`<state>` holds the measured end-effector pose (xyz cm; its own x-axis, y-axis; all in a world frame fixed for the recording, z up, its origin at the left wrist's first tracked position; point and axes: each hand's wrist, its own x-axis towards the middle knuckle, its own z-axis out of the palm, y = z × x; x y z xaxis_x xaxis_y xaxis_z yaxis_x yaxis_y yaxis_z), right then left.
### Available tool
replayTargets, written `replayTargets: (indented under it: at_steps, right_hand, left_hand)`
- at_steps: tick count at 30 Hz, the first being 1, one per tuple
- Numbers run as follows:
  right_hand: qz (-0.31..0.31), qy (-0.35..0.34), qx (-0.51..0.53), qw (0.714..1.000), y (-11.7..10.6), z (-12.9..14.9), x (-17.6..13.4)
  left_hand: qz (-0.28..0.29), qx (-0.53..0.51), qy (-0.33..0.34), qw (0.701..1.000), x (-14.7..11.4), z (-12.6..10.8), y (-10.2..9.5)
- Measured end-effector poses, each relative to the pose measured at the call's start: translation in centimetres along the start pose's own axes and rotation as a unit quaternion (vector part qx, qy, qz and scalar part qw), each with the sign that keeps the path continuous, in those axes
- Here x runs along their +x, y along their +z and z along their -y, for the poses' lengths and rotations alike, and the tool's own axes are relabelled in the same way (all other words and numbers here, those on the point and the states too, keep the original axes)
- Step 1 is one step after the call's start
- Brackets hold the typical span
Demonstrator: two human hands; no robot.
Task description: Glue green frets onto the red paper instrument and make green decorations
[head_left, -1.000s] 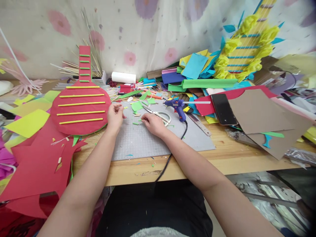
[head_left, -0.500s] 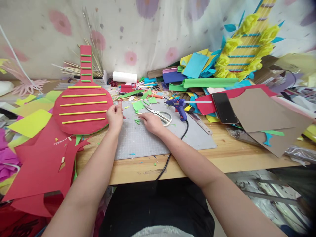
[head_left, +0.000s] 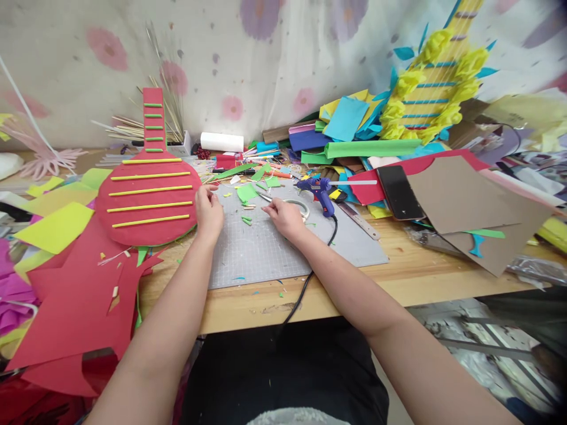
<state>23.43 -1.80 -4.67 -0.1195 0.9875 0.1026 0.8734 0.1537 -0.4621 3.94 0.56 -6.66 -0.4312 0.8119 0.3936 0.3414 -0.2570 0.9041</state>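
Observation:
My left hand (head_left: 209, 213) is at the right edge of a red paper guitar shape (head_left: 150, 188) with yellow strips across its body and green ones on its neck. Its fingers are curled, and whatever they hold is hidden. Over the grey cutting mat (head_left: 248, 260), my right hand (head_left: 286, 217) has its fingers pressed together; any small thing in them is too fine to make out. Partly behind that hand lie scissors (head_left: 303, 208). Short green pieces (head_left: 246, 220) and pale stick pieces (head_left: 250, 207) rest on the mat between the hands.
A purple glue gun (head_left: 321, 193) lies on the mat's far right, its cord running to the front edge. Beside it are a ruler (head_left: 359, 220) and a phone (head_left: 400, 192). Red paper (head_left: 75, 301) covers the left; a yellow flowered guitar (head_left: 432, 88) stands behind.
My right hand has moved right, away from the pale stick pieces, which now show on the mat. My left hand has turned slightly, its fingers lower. The view has shifted a little.

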Motion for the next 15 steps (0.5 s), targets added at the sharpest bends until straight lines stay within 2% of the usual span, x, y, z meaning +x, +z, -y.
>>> replayTargets:
  at_steps: [3,10,15]
  right_hand:
    - [-0.006,-0.020,-0.018,1.000,0.2,0.0,-0.1]
    - [-0.009,-0.011,-0.034,0.999,0.1,-0.3,0.0]
    - [-0.005,-0.054,-0.021,0.998,-0.4,0.5,1.4]
  left_hand:
    - [0.022,0.000,0.000,1.000,-0.2,-0.3,0.2]
    - [0.035,-0.017,-0.067,0.997,-0.5,-1.0,0.3]
    - [0.051,0.017,-0.069,0.996,-0.4,-1.3,-0.3]
